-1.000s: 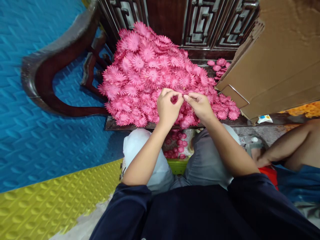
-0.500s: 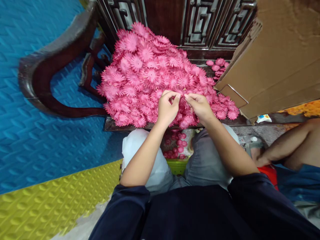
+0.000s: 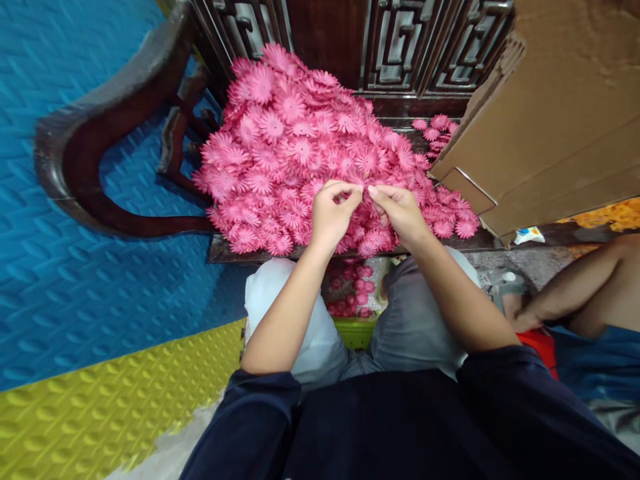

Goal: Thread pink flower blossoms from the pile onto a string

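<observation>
L hand [image 3: 333, 215] + R hand [image 3: 401, 212] nr each other, fingertips pinched, can't tell on what, over pink flwr pile [image 3: 295, 150], pile reaching front edge of dk wood bench [image 3: 223, 249], carton [image 3: 560, 127] to R.

Your left forearm [image 3: 287, 307] and right forearm [image 3: 456, 300] reach forward and slant inward, elbows set wide. Your left hand [image 3: 334, 210] arches, back upward: forefinger [image 3: 344, 185] curved over, its tip meeting the thumb [image 3: 355, 195], a small loop between them. Your right hand [image 3: 401, 213] pinches likewise, thumb against forefinger, other fingers curled underneath. Fingertips of both hands face each other, just beside one another and about level. Right wrist [image 3: 419, 240] nearly straight. Knees apart, below the arms.
</observation>
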Action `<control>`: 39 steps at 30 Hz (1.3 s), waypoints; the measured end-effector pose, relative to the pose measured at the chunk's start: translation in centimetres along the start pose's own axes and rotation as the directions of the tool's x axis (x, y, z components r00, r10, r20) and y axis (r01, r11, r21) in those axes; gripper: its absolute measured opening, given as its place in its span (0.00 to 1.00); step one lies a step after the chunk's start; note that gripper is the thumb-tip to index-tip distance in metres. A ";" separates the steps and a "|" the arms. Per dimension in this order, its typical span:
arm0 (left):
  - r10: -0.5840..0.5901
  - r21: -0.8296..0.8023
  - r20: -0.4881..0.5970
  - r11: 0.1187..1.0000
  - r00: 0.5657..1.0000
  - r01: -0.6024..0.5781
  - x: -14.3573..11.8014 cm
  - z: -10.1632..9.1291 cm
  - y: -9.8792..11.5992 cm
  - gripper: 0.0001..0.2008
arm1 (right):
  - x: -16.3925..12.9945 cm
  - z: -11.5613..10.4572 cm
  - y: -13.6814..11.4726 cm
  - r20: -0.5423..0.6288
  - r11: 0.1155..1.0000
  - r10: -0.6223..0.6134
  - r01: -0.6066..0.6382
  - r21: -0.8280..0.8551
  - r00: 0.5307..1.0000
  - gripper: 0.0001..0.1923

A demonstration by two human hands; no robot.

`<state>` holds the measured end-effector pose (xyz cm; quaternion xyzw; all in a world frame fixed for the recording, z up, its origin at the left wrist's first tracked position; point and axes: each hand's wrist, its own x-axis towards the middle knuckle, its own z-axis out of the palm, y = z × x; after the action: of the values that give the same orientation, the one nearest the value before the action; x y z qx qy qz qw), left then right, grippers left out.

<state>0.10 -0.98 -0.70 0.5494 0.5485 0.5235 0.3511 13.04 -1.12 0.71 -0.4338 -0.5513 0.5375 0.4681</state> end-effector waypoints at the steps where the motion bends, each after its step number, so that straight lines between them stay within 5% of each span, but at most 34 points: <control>1: -0.013 -0.018 0.012 1.000 1.000 0.014 0.0 0.0 0.0 0.06 | -0.1 0.1 -0.2 0.009 1.000 -0.003 0.003 0.001 1.000 0.23; 12: -0.181 -0.468 0.186 0.848 0.966 0.249 0.2 -0.7 0.2 0.03 | 0.0 -0.1 -0.1 -0.008 0.999 0.034 -0.034 0.038 0.999 0.22; 23: -0.226 -0.493 0.228 0.812 0.947 0.313 0.6 -0.6 -0.8 0.04 | 0.0 0.0 -0.1 -0.032 0.988 0.112 -0.108 0.110 0.993 0.19; 31: -0.007 -0.222 0.080 0.975 0.997 0.025 0.1 -0.3 0.1 0.04 | 0.1 -0.1 -0.1 -0.047 0.972 0.181 -0.171 0.163 0.982 0.16; 39: 0.242 0.063 -0.018 0.969 0.970 -0.240 -0.4 -0.3 0.2 0.03 | 0.1 -0.2 -0.2 -0.072 0.979 0.179 -0.171 0.109 0.981 0.14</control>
<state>-0.09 -1.47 -0.54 0.6155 0.4976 0.5526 0.2610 13.22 -0.98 0.89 -0.4778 -0.4632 0.5859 0.4624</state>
